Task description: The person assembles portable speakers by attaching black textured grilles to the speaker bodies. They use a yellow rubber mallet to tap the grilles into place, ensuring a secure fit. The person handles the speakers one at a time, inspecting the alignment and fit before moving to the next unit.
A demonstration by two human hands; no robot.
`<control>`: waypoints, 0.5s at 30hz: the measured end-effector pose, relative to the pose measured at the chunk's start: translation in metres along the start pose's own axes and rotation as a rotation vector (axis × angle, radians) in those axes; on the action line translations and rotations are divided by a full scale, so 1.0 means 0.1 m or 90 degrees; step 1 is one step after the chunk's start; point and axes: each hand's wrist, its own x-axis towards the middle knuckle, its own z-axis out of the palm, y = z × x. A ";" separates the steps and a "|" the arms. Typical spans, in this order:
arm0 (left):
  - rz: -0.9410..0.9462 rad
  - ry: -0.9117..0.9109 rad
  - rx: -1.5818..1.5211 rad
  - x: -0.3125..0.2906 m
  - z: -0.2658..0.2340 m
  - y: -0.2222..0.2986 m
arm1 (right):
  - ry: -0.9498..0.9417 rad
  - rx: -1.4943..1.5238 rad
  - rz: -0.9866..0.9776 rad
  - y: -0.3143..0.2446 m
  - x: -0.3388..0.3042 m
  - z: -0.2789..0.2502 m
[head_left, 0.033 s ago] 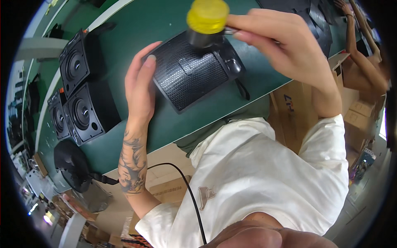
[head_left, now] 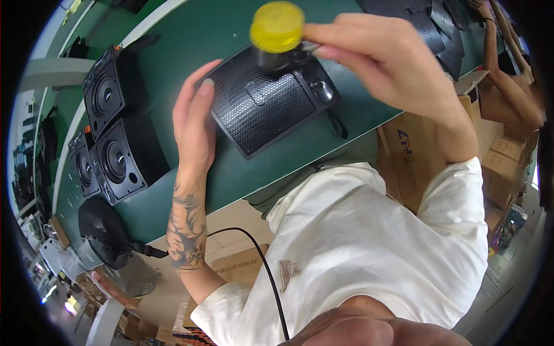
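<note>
A black speaker [head_left: 259,106] with a perforated metal grille lies face up on the green table [head_left: 190,29]. My left hand [head_left: 196,109] grips its left edge, the thumb resting on the grille's rim. My right hand [head_left: 375,60] is closed on the handle of a mallet [head_left: 278,29] with a yellow head face and a dark body. The mallet's head is over the far part of the grille, its dark end low. Whether that end touches the speaker, I cannot tell. A small black strap [head_left: 337,124] sticks out beside the speaker's right end.
Several black speakers without grilles [head_left: 112,161] stand at the table's left. A black bag [head_left: 104,230] is at the near left corner. Dark grille panels [head_left: 438,34] are piled at the far right, near another person's arms [head_left: 502,75]. Cardboard boxes [head_left: 410,155] stand below the table edge.
The mallet and my right hand have shifted slightly to the left. My left hand and the speaker have stayed nearly in place.
</note>
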 end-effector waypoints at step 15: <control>0.582 -0.213 0.818 -0.24 0.03 0.01 | 0.189 -0.070 0.173 0.71 -1.27 0.29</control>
